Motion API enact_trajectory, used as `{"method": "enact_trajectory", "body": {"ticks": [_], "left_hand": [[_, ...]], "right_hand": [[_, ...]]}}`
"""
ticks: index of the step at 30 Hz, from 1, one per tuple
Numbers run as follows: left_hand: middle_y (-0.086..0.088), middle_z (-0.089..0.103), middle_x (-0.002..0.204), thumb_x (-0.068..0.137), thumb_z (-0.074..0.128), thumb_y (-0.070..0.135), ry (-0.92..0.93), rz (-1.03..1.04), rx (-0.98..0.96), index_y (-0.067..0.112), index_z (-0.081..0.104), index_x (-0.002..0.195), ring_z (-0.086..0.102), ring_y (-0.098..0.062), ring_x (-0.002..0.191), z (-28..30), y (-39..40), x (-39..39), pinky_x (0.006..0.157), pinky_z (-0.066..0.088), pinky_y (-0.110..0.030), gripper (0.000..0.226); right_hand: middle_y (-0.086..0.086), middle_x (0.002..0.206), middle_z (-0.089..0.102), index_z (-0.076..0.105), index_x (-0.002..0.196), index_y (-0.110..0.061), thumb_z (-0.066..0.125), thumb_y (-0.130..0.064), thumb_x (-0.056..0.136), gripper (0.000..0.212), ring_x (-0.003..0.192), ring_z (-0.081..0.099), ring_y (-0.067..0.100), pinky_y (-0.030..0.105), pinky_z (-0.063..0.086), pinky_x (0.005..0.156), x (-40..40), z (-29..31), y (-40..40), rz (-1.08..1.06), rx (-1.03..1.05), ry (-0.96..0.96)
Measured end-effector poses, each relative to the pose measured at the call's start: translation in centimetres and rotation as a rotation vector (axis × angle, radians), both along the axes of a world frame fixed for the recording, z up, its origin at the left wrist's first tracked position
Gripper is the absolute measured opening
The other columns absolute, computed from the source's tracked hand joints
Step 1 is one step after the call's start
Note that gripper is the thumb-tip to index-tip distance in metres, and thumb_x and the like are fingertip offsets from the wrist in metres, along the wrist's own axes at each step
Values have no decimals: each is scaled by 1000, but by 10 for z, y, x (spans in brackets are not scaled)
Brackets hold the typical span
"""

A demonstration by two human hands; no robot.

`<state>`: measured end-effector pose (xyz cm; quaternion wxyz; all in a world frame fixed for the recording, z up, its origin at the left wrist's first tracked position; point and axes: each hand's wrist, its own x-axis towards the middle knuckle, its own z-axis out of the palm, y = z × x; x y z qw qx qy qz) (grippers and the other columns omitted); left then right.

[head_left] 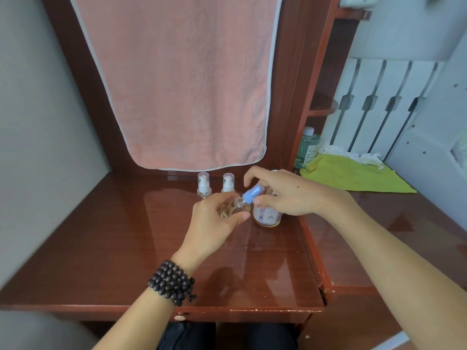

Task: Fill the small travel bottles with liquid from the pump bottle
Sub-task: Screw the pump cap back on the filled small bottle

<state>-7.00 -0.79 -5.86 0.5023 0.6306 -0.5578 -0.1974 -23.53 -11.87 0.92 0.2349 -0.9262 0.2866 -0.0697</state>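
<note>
Head view: clear small bottle tilted, blue cap up-right; gripped by left hand, cap pinched by right hand.

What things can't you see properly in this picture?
- Pump bottle, head view: the right hand covers its top, so the pump is hidden; its label print is too small to read.
- Small bottle with the blue cap: left hand fingers hide its lower part, so its fill level is unclear.
- Green bottle: the wooden post hides part of it; its label is too small to read.
</note>
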Motion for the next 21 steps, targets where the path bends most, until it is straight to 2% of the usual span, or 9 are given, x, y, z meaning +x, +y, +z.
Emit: {"method": "enact_trajectory", "body": {"ticks": [4,7,9,11,13,15,18,20,21], "left_hand": [[11,70,81,76,84,23,-3,-8,-12,32,72,99,61,2,77,3,1,-1,71,42,-5,28],[15,70,85,75,85,20,-14,-22,-20,31,72,100,61,8,82,2,1,-2,72,40,-1,30],[16,72,94,75,85,23,-32,-35,-17,31,72,106,62,7,92,0,0,-2,77,41,-2,35],[14,72,95,75,84,26,-43,-37,-10,31,72,108,63,4,92,-2,0,-1,78,42,-3,36],[12,71,87,75,84,26,-40,-23,-4,31,73,103,62,2,84,-2,0,0,74,42,-4,31],[12,70,84,75,84,26,-32,-6,0,30,72,101,61,3,81,-1,0,0,72,40,-3,29],[14,69,84,74,85,23,-11,-3,1,31,71,101,59,9,81,0,1,0,72,40,-1,32],[13,69,85,73,86,21,-13,-12,-9,29,72,100,59,8,80,1,1,-1,72,40,-2,32],[11,70,86,72,86,21,-14,-20,-13,31,72,99,59,6,81,1,1,-2,73,40,-2,32]], "right_hand": [[-16,71,70,51,93,-35,52,-43,94,8,76,59,4,30,46,72,2,1,2,-16,-93,63],[-5,56,65,54,70,-24,42,-65,89,46,68,59,14,34,46,65,7,-3,2,-64,-203,53],[1,56,59,53,58,-20,38,-78,80,64,62,60,24,45,52,61,8,-7,2,-117,-216,14],[0,65,58,60,68,-26,38,-85,74,63,68,61,21,45,53,64,7,-8,2,-141,-211,14],[-7,76,61,58,95,-38,52,-74,77,42,77,57,8,36,52,69,3,-7,2,-111,-134,18],[-6,80,65,49,110,-40,64,-46,83,32,71,54,4,28,49,66,0,-2,4,-51,-30,12],[0,75,67,55,101,-33,62,-27,87,17,59,58,12,35,50,59,-1,3,7,16,-28,-30],[-3,71,69,60,92,-26,62,-35,89,9,60,63,9,37,56,62,0,4,6,-1,-25,-26],[-3,65,69,61,84,-25,60,-43,89,19,59,65,10,39,57,67,1,2,5,-23,-27,-12]]}}
